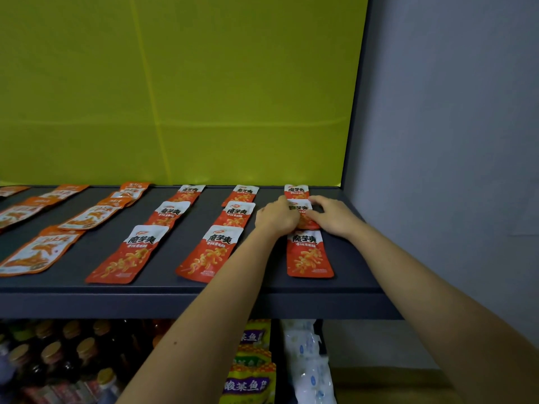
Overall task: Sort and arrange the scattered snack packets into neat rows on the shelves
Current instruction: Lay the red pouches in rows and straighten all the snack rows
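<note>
Step in hand: squaring middle red-and-white foil snack packet [299,207] in rightmost column on dark grey metal shelf [350,258]. Left hand [277,217] and right hand [335,214] flank it, fingers grasping its side edges. Next move, likely: line it up with front packet [309,253], let go.

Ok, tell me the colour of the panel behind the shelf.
Plain yellow-green: the flat back panel shows best in the head view.

Nine red packets [309,253]; orange packets [38,252]: count unclear.
</note>
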Tool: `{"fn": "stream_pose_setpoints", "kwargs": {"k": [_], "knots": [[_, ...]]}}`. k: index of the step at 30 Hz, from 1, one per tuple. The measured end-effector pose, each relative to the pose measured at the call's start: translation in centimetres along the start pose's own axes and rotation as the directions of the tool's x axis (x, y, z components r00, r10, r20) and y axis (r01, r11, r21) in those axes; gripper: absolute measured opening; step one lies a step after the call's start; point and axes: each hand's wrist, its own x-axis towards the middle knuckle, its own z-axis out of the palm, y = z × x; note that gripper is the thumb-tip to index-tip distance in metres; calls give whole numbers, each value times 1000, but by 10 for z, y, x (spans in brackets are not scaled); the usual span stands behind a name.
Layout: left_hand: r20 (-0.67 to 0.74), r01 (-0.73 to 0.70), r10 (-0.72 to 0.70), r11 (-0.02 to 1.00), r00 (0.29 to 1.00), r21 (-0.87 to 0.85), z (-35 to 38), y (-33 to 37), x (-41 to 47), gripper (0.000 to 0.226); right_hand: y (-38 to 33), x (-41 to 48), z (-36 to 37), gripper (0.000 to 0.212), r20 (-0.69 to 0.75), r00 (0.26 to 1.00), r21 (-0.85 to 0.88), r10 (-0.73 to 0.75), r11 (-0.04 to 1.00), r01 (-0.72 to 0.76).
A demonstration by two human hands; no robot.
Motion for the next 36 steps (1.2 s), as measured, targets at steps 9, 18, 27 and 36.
{"fn": "stream_pose_setpoints", "kwargs": {"k": [9,18,27,36], "knots": [[-12,14,-15,998,1000,-69,-11,-5,-17,25,-16,-32,-22,42,25,997,127,67,989,-70],[130,-78,103,980,986,-180,-19,-11,-68,35,-27,-95,-29,43,127,991,185,-34,983,10],[56,-166,162,983,985,72,0,-6,-77,37,-32,-101,-29,48,140,989,59,-39,998,31],[-12,-231,232,972,973,32,-18,-8,-85,35,-38,-101,-35,46,113,993,85,-25,996,15]]}}
